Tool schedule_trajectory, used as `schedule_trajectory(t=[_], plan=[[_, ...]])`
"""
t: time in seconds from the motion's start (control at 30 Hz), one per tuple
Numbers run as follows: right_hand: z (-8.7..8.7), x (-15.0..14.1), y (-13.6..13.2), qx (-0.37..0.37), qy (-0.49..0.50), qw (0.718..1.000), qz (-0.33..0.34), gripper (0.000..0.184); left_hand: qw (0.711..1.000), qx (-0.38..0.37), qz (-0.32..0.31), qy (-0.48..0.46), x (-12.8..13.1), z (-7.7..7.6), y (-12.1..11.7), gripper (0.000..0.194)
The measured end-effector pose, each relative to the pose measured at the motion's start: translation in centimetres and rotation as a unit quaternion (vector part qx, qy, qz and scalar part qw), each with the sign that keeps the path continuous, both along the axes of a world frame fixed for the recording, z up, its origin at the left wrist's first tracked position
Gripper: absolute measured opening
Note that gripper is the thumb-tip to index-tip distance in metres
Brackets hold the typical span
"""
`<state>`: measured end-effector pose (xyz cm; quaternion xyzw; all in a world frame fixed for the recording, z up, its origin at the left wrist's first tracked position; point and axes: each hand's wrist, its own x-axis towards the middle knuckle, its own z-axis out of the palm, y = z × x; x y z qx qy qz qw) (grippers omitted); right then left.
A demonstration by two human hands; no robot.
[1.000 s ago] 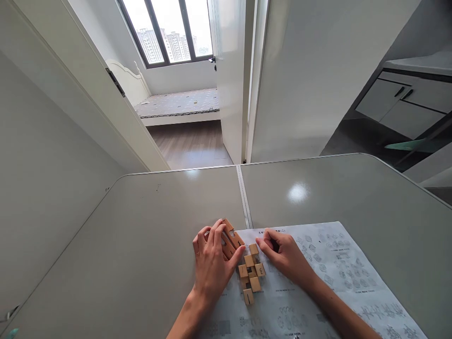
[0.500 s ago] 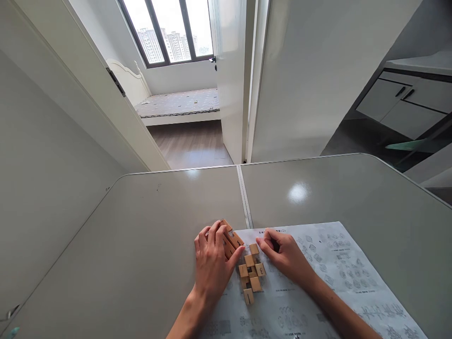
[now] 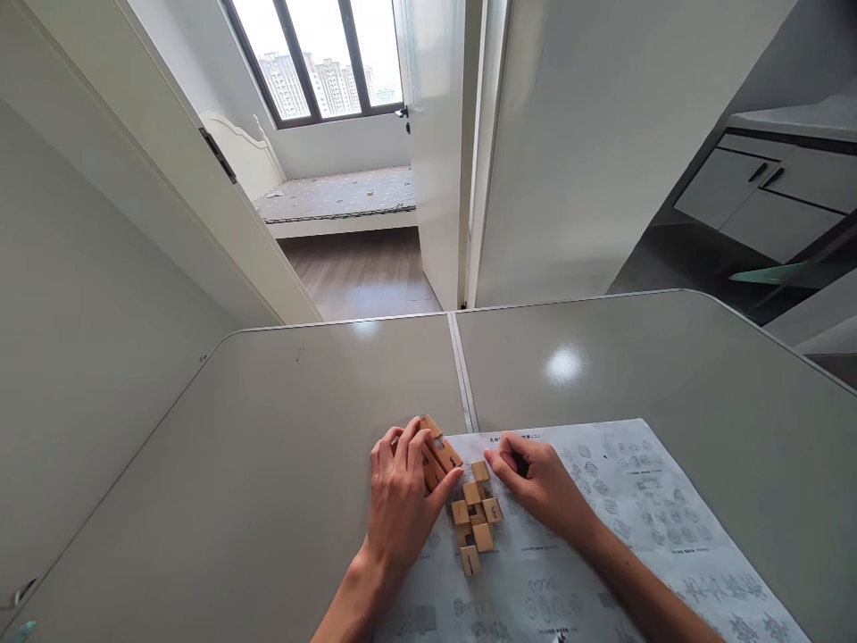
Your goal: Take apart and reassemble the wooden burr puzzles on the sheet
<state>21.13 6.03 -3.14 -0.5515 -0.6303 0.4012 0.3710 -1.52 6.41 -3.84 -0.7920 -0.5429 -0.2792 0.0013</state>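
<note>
My left hand [image 3: 405, 500] is curled over several notched wooden puzzle pieces [image 3: 442, 454], its fingertips on their far side and its thumb along the near edge. They lie side by side at a slant, partly hidden under the fingers. Just to their right stands an interlocked cluster of lighter wooden blocks [image 3: 477, 513] on the printed sheet, with gaps between the block ends and dark marks on some faces. My right hand [image 3: 528, 469] rests right of the cluster, fingers curled in and thumb against the forefinger. Nothing shows between its fingertips.
The large printed sheet [image 3: 569, 572] with puzzle drawings lies under both forearms. It covers part of a grey table [image 3: 301, 429] with a central seam [image 3: 461, 366]. Beyond the far edge are an open door [image 3: 438, 161], a bed [image 3: 341, 196] and cabinets [image 3: 743, 183].
Both hands keep nearly the same pose. The left hand and its pieces show only a tiny shift, and the camera view has moved slightly.
</note>
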Motion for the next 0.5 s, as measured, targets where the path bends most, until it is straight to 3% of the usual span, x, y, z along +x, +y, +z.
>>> schedule_trajectory(t=[0.5], plan=[[-0.21,-0.01,0.06,0.007,-0.003,1.0,0.0,0.044,1.0,0.006,-0.025,-0.001,0.11,0.37,-0.07,0.06]])
